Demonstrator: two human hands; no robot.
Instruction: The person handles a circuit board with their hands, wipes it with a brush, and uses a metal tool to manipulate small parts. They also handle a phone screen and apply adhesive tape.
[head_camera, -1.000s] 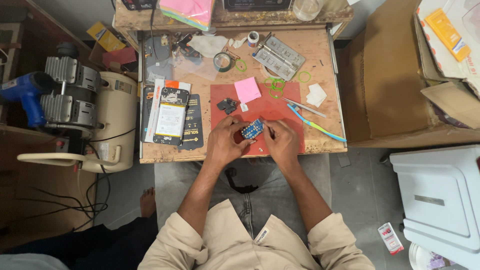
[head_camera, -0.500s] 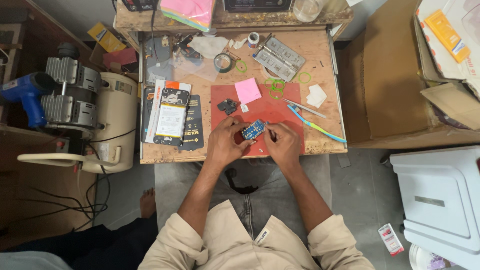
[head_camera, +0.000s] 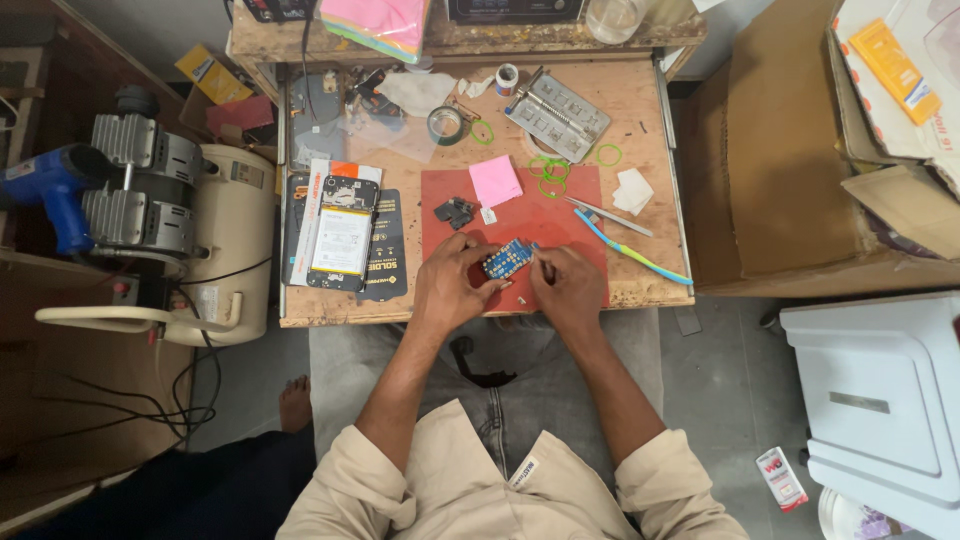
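Red rubber work mat (head_camera: 560, 215) covers the middle of the wooden bench, and everything sits in relation to it. At the mat's near edge the left hand (head_camera: 452, 290) pinches a small blue circuit board (head_camera: 508, 258), fingers curled round its left end. The right hand (head_camera: 566, 285) sits just beside the board's right end, fingers closed together; whether they grip a tool I cannot tell. On the mat's far part lie a pink sticky note (head_camera: 495, 181) and small black parts (head_camera: 455, 211). Tweezers (head_camera: 610, 216) and a blue-green toothbrush (head_camera: 632, 252) cross its right edge. A phone (head_camera: 342, 235) lies left of the mat.
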